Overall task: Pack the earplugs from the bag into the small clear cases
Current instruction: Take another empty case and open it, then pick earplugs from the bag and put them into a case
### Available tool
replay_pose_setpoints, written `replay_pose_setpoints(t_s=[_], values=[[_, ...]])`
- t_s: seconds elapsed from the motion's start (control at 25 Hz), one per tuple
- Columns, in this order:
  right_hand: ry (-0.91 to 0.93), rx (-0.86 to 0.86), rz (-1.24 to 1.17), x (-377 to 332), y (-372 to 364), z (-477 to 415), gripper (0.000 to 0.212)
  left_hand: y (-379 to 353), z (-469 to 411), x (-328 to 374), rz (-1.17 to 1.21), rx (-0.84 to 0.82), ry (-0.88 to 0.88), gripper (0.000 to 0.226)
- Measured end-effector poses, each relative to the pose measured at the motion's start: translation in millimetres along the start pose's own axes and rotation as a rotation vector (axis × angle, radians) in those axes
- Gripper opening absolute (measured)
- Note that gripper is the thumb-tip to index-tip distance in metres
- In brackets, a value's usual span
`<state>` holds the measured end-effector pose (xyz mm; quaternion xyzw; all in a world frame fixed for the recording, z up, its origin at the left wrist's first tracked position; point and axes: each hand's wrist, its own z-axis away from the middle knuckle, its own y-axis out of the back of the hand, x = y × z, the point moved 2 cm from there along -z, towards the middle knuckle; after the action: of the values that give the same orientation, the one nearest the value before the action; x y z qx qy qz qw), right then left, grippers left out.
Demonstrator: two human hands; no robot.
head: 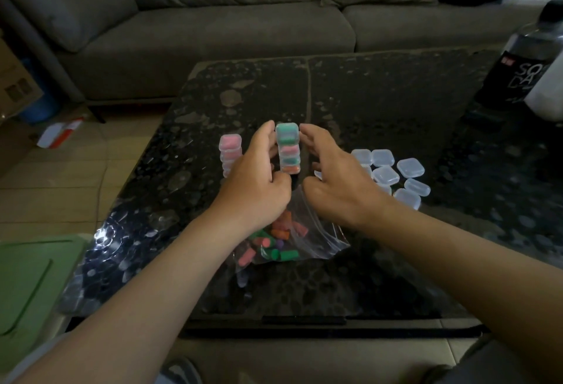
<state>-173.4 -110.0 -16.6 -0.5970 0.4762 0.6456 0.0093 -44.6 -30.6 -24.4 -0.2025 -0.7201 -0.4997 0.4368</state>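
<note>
Earplugs (274,242) of pink, orange, green and purple are seen in the clear bag (316,239) at 6 o'clock on the counter (380,103). A stack of filled cases (288,147) is flanked by the left hand (256,176), grip loosely curled beside it, and the right hand (335,179), grip spread apart. Empty cases (396,173) are gathered at 3 o'clock. "SO" is read on a bottle (518,73).

Both bare forearms reach forward, palms facing each other; left hand (256,182) curled, fingers (268,135) bent inward; right hand (338,188) open, fingers spread

Filled stack (287,148) mid-table (380,103), second stack (230,152) left, empty cases (393,175) right, bag (286,240) in front.
</note>
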Motion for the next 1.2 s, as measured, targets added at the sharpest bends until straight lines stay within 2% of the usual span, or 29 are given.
replay_pose_setpoints(t_s=[0.24, 0.48, 0.84, 1.04, 1.12, 1.2], values=[[-0.047, 0.012, -0.024, 2.0, -1.7, -6.6, 0.063, -4.8, -13.0, -3.5, -0.045, 0.005, 0.015, 0.075], [-0.085, -0.002, -0.021, 7.5, -4.4, -8.6, 0.065, -8.3, -16.0, -7.1, -0.129, 0.007, 0.013, 0.076], [-0.106, -0.029, -0.047, 8.0, -1.5, -8.4, 0.065, -9.3, -15.1, -5.2, -0.134, -0.012, 0.036, 0.076], [-0.199, 0.011, 0.112, 16.8, 17.8, 0.2, 0.069, -5.3, -1.8, 7.1, -0.239, 0.054, -0.046, 0.067], [-0.183, 0.041, 0.234, 18.3, 29.8, 7.7, 0.059, -8.7, 8.7, 17.1, -0.266, 0.072, -0.141, 0.056], [-0.159, 0.079, 0.336, 20.0, 42.4, 18.0, 0.047, -19.5, 18.6, 27.8, -0.278, 0.009, -0.195, 0.045]])
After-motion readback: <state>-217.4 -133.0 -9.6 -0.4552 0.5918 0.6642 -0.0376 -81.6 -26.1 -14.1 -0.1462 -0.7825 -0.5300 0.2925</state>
